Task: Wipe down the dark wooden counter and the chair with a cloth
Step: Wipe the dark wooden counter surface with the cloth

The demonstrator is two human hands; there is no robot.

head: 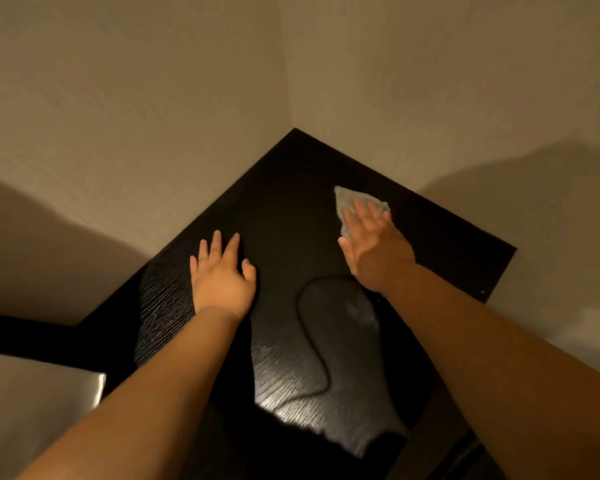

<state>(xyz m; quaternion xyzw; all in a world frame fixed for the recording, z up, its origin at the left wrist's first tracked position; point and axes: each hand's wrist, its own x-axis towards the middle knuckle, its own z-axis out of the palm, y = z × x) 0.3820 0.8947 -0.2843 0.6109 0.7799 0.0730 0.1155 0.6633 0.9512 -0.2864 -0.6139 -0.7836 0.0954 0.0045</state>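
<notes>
The dark wooden counter (291,188) fills a corner between two beige walls. A small grey-green cloth (352,199) lies flat on it toward the right rear. My right hand (371,247) presses on the cloth with straight fingers, covering its near part. My left hand (222,271) rests flat on the bare wood to the left, fingers spread, holding nothing. A wet, shiny patch with a curved outline (326,358) shows on the counter between my forearms. No chair is in view.
Walls close the counter in at the back left and back right. The counter's right edge (499,271) ends against the right wall. A dark ledge (25,337) runs off to the left, with a pale surface (39,403) below it.
</notes>
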